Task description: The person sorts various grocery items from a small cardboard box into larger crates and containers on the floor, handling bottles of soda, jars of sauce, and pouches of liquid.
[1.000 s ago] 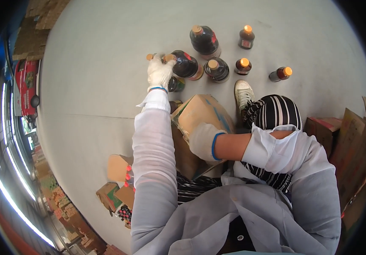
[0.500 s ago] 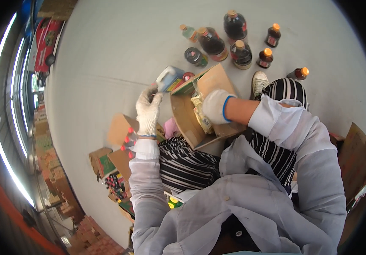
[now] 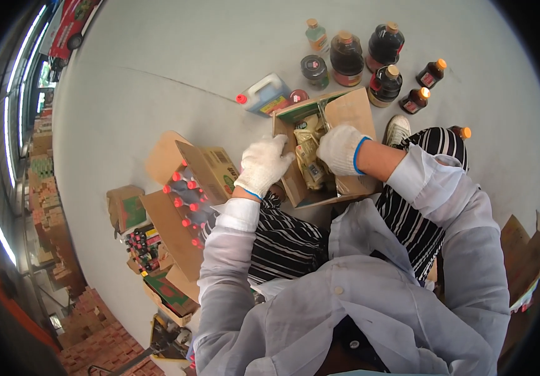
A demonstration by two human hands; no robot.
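Note:
An open cardboard box [image 3: 295,186] sits between my knees, with several yellowish packets [image 3: 310,153] lying inside it. My left hand [image 3: 263,164], in a white knitted glove, is at the box's left wall, its fingers curled over the rim. Also gloved, my right hand [image 3: 342,150] is closed over the right side of the box, beside the packets and a raised flap [image 3: 351,116]. Its fingertips are hidden, so what it grips does not show. Just beyond the box lies a jug of blue liquid [image 3: 267,95] with a red cap.
Dark bottles [image 3: 347,59], a dark jar [image 3: 314,71] and small orange-capped bottles [image 3: 431,74] stand on the floor ahead. To my left is an open carton [image 3: 173,235] of red-capped bottles [image 3: 188,203]. More cartons [image 3: 125,210] lie beyond it. A shoe [image 3: 398,130] is right of the box.
My left hand has come away from beside the jug, back and rightward to the box's left wall. My right hand has lifted slightly, exposing more packets. The view has shifted.

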